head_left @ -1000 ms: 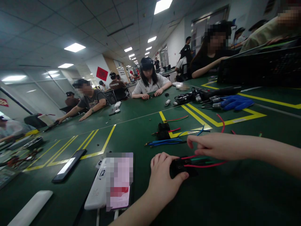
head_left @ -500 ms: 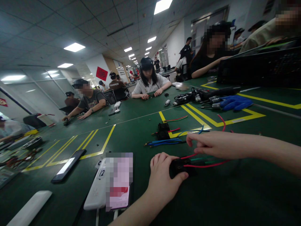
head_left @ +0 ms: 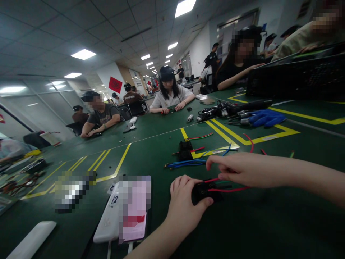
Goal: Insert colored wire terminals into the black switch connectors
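Observation:
My left hand [head_left: 185, 201] is wrapped around a small black connector block [head_left: 202, 190] on the table, thumb on its near side and fingers over the far side. Red wires [head_left: 234, 189] and a dark green wire run out of the block to the right. Over these wires hovers my right hand [head_left: 233, 167], its fingers curled and closed at a red wire where it leaves the block; the exact grip is partly hidden. Just beyond lie blue wires [head_left: 185, 163] and two more black blocks [head_left: 185, 150] with red and green wires.
A white power bank [head_left: 106, 216] and a phone [head_left: 134, 212] lie to the left, with another white device [head_left: 35, 239] nearer. Screwdrivers and a blue glove [head_left: 266, 118] lie at the back right, by a black case [head_left: 293, 77]. Co-workers sit around the green table.
My right hand has shifted slightly left, closer to the block along the red wires. My left hand keeps its hold. A co-worker at the far left has drawn their hands together.

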Available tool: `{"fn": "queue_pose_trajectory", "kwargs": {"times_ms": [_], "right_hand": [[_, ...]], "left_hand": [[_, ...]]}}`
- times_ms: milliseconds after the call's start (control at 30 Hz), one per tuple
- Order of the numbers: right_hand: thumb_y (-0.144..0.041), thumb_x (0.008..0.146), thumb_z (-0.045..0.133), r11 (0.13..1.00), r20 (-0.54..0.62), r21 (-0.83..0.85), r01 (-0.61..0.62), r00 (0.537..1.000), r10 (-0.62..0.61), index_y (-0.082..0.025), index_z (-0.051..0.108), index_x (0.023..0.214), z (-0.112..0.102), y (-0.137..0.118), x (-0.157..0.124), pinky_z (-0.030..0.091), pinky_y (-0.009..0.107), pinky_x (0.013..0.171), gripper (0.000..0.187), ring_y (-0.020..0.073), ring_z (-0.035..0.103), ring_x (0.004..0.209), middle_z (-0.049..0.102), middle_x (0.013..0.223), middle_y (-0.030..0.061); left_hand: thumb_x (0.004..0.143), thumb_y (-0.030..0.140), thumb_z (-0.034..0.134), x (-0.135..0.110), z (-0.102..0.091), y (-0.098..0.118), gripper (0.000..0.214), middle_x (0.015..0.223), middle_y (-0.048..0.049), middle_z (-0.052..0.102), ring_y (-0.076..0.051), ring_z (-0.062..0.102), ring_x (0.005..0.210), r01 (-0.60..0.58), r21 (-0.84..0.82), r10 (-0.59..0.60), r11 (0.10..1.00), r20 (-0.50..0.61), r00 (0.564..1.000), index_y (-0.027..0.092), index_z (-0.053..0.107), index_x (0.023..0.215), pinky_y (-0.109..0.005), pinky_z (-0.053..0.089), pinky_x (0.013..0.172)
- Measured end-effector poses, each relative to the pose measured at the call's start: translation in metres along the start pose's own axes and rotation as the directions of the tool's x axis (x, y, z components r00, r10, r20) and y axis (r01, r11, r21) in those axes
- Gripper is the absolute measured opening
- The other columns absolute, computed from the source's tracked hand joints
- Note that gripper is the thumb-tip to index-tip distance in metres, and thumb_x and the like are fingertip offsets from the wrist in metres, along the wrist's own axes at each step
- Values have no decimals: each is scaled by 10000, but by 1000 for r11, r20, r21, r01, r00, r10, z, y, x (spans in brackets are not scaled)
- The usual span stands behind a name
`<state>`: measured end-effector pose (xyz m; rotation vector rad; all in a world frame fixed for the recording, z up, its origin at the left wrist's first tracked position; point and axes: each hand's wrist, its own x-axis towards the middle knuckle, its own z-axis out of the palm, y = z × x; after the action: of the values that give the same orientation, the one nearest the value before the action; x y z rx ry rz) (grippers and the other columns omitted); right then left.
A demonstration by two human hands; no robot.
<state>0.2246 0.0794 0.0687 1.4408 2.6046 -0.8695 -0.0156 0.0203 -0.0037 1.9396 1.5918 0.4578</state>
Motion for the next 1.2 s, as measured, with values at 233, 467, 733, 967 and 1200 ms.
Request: {"fn": "queue_pose_trajectory", "kwargs": {"times_ms": [233, 467, 733, 967, 1200], "right_hand": [[-316, 1049, 525, 995, 8, -95, 13, 1000, -12, -250, 744, 1295, 15, -16, 4, 512, 460, 768, 336, 378, 781, 954, 815, 1027, 127], [-320, 1070, 529, 987, -42, -163, 8, 999, -15, -263, 727, 1350, 22, -11, 8, 519, 456, 742, 347, 387, 794, 913, 831, 1008, 127], [-349, 1100, 531, 991, -80, -136, 20, 996, -31, -267, 693, 1462, 18, -8, 9, 551, 475, 840, 405, 388, 810, 1013, 850, 1081, 126], [-345, 1049, 554, 995, -66, -93, 46, 996, -53, -282, 719, 1353, 20, -1, 13, 554, 475, 808, 352, 386, 819, 990, 864, 1063, 118], [-387, 1056, 470, 990, -149, -111, 92, 983, -108, -283, 662, 1359, 17, -9, 6, 536, 444, 767, 374, 348, 787, 871, 821, 924, 76]], "left_hand": [[954, 236, 886, -1, -3, 6, 379, 1370, -71, 740, -364, 593, 1443, 20, 12, -20, 1000, 24, 999, 274, 809, 1323, -544, 399, 1301], [948, 261, 890, -1, -3, 4, 375, 1377, -72, 741, -368, 590, 1450, 12, 0, -12, 1000, 15, 1000, 281, 804, 1313, -559, 392, 1312], [935, 252, 905, -2, 1, 0, 397, 1369, -69, 751, -373, 598, 1449, 0, 1, 0, 1000, -2, 1000, 285, 814, 1320, -570, 398, 1318], [956, 252, 902, -1, 0, 1, 400, 1370, -77, 742, -364, 590, 1453, 6, 1, -6, 1000, 10, 1000, 269, 815, 1347, -547, 399, 1307], [945, 249, 916, -1, -1, 1, 394, 1361, -63, 741, -365, 585, 1449, 9, -3, -9, 1000, 8, 1000, 286, 816, 1324, -549, 385, 1308]]}}
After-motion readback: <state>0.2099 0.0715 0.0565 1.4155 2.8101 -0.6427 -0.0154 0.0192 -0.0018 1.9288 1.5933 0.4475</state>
